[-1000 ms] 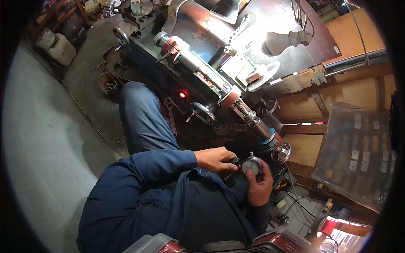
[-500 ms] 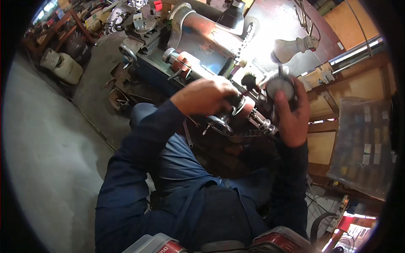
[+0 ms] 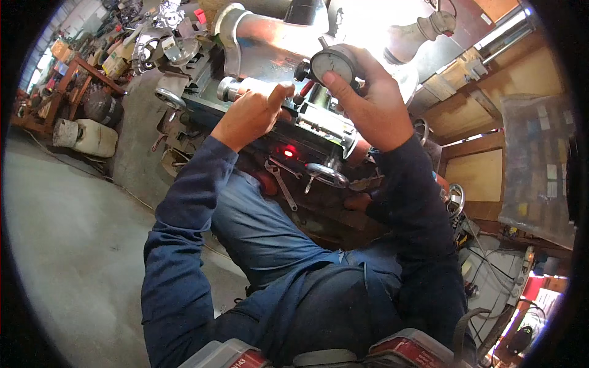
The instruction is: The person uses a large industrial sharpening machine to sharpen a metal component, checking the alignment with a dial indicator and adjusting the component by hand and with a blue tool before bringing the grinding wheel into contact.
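Note:
In my right hand (image 3: 383, 113) is a round dial gauge (image 3: 334, 64) with a dark rim and pale face, held up over the metalworking machine, thumb against its front. A black knob (image 3: 302, 70) sits just left of the gauge, with a short red part (image 3: 304, 91) below it; whether these join the gauge is unclear. My left hand (image 3: 248, 119) is closed, fingers curled, beside an orange and silver cylindrical part (image 3: 236, 90) of the machine. What its fingers hold, if anything, is hidden. Below both hands lies a bright metal slide (image 3: 325, 122).
A chrome handwheel (image 3: 327, 176) juts out near my knees, beside an adjustable wrench (image 3: 282, 187) and a red light (image 3: 288, 151). Another handwheel (image 3: 169, 98) is at the left end. A lamp (image 3: 423, 34) hangs above right. A plastic-covered rack (image 3: 537, 165) stands at the right.
My right hand has moved left and up with the dial gauge, closer to my left hand. My left hand has shifted left. The view has shifted, showing more of the machine's front.

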`<state>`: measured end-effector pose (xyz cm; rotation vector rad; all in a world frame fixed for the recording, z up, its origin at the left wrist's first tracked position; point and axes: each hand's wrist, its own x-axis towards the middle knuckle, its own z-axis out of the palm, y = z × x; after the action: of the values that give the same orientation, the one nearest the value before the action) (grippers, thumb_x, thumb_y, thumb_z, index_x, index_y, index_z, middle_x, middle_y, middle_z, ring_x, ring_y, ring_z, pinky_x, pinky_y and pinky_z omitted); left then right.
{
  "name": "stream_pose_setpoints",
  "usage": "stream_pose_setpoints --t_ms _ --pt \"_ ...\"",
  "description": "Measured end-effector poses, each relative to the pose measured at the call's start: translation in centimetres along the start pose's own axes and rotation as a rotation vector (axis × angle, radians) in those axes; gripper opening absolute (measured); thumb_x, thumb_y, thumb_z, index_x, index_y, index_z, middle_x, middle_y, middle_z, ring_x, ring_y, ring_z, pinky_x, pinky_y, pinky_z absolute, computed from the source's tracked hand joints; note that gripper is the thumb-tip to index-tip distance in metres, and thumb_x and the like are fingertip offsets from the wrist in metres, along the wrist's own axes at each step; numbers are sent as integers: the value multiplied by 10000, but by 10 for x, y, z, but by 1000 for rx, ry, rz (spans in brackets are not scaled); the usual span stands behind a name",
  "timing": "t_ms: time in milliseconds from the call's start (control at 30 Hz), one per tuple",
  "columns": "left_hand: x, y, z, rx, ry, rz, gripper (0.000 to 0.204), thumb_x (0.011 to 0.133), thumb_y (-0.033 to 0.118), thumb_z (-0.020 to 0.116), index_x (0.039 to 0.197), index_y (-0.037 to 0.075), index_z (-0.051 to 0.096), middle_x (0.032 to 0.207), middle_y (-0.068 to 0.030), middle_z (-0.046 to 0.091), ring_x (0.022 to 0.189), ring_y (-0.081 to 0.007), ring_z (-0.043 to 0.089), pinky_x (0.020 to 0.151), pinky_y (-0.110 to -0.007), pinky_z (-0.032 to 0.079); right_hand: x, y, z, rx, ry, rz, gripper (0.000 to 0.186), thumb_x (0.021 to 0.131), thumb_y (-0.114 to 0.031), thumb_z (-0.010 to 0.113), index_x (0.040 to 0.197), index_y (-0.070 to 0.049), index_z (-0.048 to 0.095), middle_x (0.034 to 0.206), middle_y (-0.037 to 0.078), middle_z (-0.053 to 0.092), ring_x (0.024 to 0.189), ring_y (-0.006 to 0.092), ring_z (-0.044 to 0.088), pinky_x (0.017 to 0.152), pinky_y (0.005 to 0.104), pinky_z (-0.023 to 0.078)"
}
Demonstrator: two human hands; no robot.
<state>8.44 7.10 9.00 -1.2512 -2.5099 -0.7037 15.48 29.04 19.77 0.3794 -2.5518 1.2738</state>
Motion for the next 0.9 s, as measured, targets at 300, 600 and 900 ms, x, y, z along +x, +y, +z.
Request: stream_pose_setpoints --t_ms 300,600,900 --pt "4 17 -7 542 -159 227 487 873 113 514 1343 236 538 1143 -88 631 938 -239 644 746 -429 505 1 -6 -13 -177 -129 88 524 879 -354 699 1241 -4 553 1002 135 684 902 156 627 806 290 492" --pt "1 6 7 140 55 229 353 811 19 557 1137 153 569 1111 -117 637 848 -304 665 691 -445 516 5 11 -10 -236 -81 25 554 879 -366 699 1270 -6 541 1064 161 679 986 223 637 877 336 476" --pt "10 13 -1 121 -150 -150 356 796 45 623 1123 14 482 833 -173 666 809 -382 654 691 -452 504 5 21 -10 -209 -32 66 498 877 -341 700 1247 -42 555 1005 169 679 931 236 653 826 346 494"
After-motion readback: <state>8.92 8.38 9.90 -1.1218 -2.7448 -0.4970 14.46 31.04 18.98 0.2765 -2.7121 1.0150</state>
